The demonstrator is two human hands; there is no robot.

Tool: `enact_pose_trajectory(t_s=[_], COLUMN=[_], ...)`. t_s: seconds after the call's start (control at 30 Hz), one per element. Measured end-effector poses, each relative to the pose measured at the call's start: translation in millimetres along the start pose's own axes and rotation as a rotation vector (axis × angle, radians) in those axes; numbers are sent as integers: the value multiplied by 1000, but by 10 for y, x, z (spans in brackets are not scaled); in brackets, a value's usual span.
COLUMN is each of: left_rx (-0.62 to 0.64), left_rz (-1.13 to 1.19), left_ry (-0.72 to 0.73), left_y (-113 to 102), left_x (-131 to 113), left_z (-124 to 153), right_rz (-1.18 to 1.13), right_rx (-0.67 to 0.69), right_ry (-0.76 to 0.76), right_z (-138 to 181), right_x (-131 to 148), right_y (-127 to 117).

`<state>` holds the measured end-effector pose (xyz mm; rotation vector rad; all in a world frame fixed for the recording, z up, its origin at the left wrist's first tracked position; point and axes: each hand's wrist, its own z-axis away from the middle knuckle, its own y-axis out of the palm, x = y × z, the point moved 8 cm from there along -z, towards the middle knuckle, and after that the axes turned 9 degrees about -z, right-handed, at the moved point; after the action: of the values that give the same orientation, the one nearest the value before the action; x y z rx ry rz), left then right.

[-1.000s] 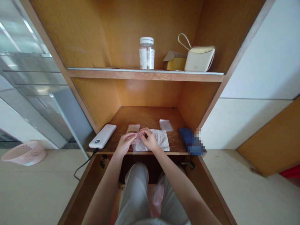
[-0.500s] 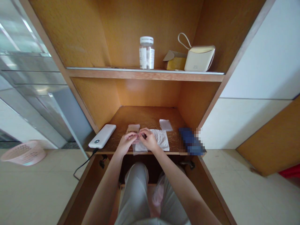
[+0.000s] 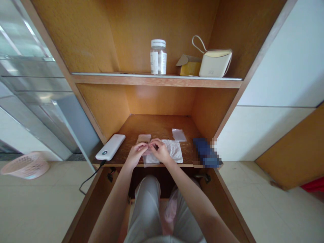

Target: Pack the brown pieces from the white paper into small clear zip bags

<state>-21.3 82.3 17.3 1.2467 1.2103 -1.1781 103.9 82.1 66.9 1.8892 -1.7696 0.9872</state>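
My left hand (image 3: 137,153) and my right hand (image 3: 160,150) meet above the front of the brown shelf, their fingertips pinched close together. Whatever lies between the fingertips is too small and covered to make out. Under my right hand spreads a white crumpled sheet (image 3: 175,150), which looks like tissue or cloth. A clear plastic bag (image 3: 151,164) lies at the shelf's front edge below the hands. Just behind my left hand is a small clear zip bag (image 3: 144,137), partly covered by the fingers. Another small zip bag (image 3: 179,135) lies farther back on the right.
A white power bank (image 3: 110,147) with a black cable lies at the left. At the right is a dark blue pixelated object (image 3: 206,152). On the upper shelf stand a bottle (image 3: 158,57), a yellow box (image 3: 189,66) and a cream pouch-like item (image 3: 215,63). A pink basket (image 3: 26,165) sits on the floor.
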Motion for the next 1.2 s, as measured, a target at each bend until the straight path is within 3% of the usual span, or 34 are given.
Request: enact_pose_trajectory(t_s=[0.1,0.37,0.53,0.83,1.03,1.2], left_rx=[5,79,90,103,72,77], left_rz=[1,-63,-91,-92,-11,-5], left_ry=[-5,8,30,61,77,71], left_y=[4,19,35,46,25,35], left_x=[8,53,18,-14,-71,-80], left_z=[-8,-22,-8,-6,4,8], right_rz=[-5,68,39,-81,12,-15], right_rx=[-68,-410,-502,-565,-386,-345], right_ry=[23,124,192,165,25,36], right_z=[-2,76,129,133,65,52], right_x=[0,-90,-209,-177,38,-16], right_y=[-69,-407,-483,-509,-393,-353])
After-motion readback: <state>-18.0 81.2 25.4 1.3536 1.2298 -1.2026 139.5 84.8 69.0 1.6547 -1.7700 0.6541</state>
